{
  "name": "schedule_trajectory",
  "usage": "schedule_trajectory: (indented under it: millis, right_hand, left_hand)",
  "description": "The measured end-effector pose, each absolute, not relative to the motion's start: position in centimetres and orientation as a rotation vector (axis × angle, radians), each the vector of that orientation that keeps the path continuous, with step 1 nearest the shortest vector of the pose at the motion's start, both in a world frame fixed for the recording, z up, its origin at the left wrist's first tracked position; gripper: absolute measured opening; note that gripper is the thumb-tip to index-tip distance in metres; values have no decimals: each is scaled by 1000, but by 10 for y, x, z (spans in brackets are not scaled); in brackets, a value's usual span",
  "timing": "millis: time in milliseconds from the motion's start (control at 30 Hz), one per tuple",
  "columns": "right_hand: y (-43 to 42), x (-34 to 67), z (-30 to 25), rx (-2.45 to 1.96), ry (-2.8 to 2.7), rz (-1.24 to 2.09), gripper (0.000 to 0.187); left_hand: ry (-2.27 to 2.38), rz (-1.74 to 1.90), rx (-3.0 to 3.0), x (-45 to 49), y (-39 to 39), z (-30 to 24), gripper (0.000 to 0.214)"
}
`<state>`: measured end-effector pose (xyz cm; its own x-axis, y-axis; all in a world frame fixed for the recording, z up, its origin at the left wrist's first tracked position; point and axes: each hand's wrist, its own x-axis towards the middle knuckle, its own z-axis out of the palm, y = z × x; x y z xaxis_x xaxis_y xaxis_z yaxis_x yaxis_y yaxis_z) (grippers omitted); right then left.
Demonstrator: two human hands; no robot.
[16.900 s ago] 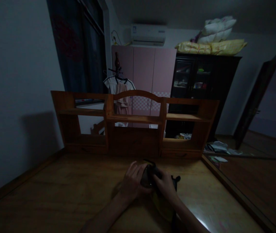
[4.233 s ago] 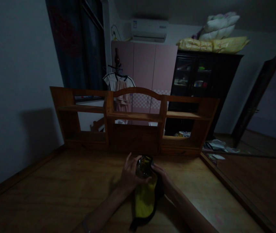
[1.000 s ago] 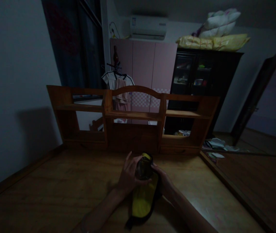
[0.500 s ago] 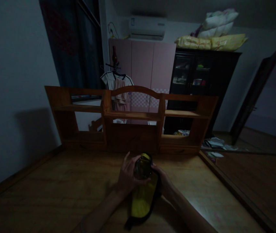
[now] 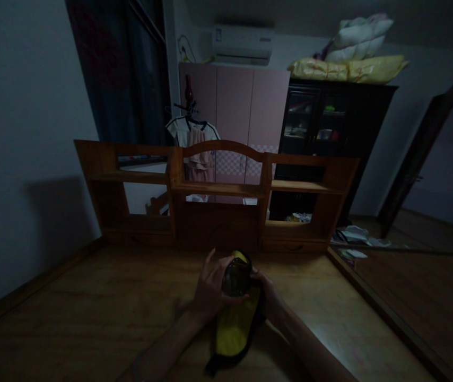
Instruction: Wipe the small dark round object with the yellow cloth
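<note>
Low in the centre of the head view, my left hand (image 5: 209, 289) is closed round a dark, shiny, rounded object (image 5: 236, 278) that looks like glass. Its thumb lies underneath and its fingers along the left side. Below and behind that object is an opened pouch (image 5: 234, 329) with a yellow inside and a black edge. My right hand (image 5: 268, 294) grips the pouch's black edge on the right, close to the round object. The room is dim, and some right-hand fingertips are hidden behind the pouch.
Both forearms reach over a light wooden tabletop (image 5: 131, 297). A wooden shelf unit (image 5: 220, 188) with small drawers stands along its far edge. On the right runs a raised wooden rim (image 5: 377, 313), with papers and plastic bags (image 5: 356, 235) beyond it.
The round object has shifted slightly to the right and turned a little, with my left hand moving along. The right hand and the pouch have hardly moved.
</note>
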<state>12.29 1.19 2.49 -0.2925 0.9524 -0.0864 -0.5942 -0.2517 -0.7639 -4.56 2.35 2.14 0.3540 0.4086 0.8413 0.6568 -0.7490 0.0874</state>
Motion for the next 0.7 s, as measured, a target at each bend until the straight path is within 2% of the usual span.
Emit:
schedule_trajectory:
  millis: [367,567,700]
  right_hand:
    - [21,125,7,-719,-773,1710,34]
    - [21,124,5,-722,-808,1665,27]
    - [29,128,3,-757,-990,1518,30]
  left_hand:
    - [-969,-1338,-2383,-42,23,22,79]
    - [-969,-1341,-2351,-41,24,21,81]
    - [-976,-1305,-2373,-41,24,21,81]
